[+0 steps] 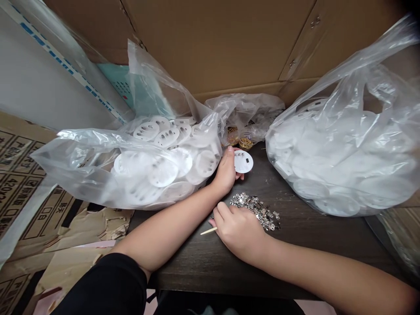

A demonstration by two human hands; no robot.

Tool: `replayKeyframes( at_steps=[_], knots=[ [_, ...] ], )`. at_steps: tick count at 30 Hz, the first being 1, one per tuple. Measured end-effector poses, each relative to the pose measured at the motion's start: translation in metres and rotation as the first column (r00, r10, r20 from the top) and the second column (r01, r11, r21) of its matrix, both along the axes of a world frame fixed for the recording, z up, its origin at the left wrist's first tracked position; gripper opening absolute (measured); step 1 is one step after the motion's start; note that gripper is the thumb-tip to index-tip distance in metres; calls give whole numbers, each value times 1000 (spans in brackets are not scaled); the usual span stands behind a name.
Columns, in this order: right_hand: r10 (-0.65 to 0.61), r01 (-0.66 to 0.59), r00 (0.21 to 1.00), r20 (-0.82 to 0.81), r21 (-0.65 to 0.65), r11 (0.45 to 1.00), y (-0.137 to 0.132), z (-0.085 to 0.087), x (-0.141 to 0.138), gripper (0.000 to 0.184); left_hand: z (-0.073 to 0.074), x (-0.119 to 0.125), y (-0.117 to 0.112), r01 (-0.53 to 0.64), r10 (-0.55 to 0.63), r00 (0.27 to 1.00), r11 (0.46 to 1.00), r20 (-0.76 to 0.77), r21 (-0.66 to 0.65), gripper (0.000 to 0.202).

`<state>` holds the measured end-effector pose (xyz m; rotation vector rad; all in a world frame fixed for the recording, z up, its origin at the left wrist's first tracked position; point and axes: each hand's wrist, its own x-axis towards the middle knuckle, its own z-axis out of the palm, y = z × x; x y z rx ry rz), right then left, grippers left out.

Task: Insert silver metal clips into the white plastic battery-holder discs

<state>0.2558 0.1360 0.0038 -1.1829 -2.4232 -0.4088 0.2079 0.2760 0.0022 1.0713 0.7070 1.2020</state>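
Note:
My left hand (227,171) grips a round white plastic disc (244,162) by its left edge. A small dark rectangular slot and a few metal pieces show on the disc's face. Nearer to me, my right hand (241,229) is closed around a thin pale wooden stick (208,231), whose end pokes out to the left. Just beyond the right hand lies a loose pile of small silvery metal pieces (259,211) on the dark table (305,245). What the right fingertips touch is partly hidden by the hand.
A clear plastic bag (82,148) of similar white discs lies open at left. Another full bag (354,153) stands at right. Behind, a smaller bag (252,103) sits by gold-coloured metal pieces (246,142). Cardboard (216,43) walls off the back.

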Motion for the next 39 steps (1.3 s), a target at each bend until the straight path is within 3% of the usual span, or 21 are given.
replayKeyframes(
  at_steps=[5, 14, 27, 31, 36, 39],
  knots=[
    [40, -41, 999, 30, 13, 999, 1, -8, 2, 10, -1, 0, 0, 8, -8, 1000, 1000, -11, 23, 50],
    [10, -8, 1000, 25, -93, 996, 4, -3, 19, 13, -3, -4, 0, 58, -56, 997, 998, -58, 28, 60],
    [112, -121, 992, -54, -209, 970, 3, 1, 26, 15, 4, -5, -2, 27, -27, 1000, 1000, -14, 9, 32],
    [195, -215, 971, -141, -152, 965, 5, 10, 33, 19, -1, -3, 2, -38, 38, 999, 999, 6, -7, 27],
    [390, -380, 879, -275, 91, 920, 30, 33, 67, 10, -4, -3, 2, -16, 17, 997, 1000, -76, 17, 38],
    [365, -308, 829, -423, 200, 930, 55, 36, 89, 27, -4, -4, 1, -12, 18, 995, 998, -103, 63, 40]
  ],
)
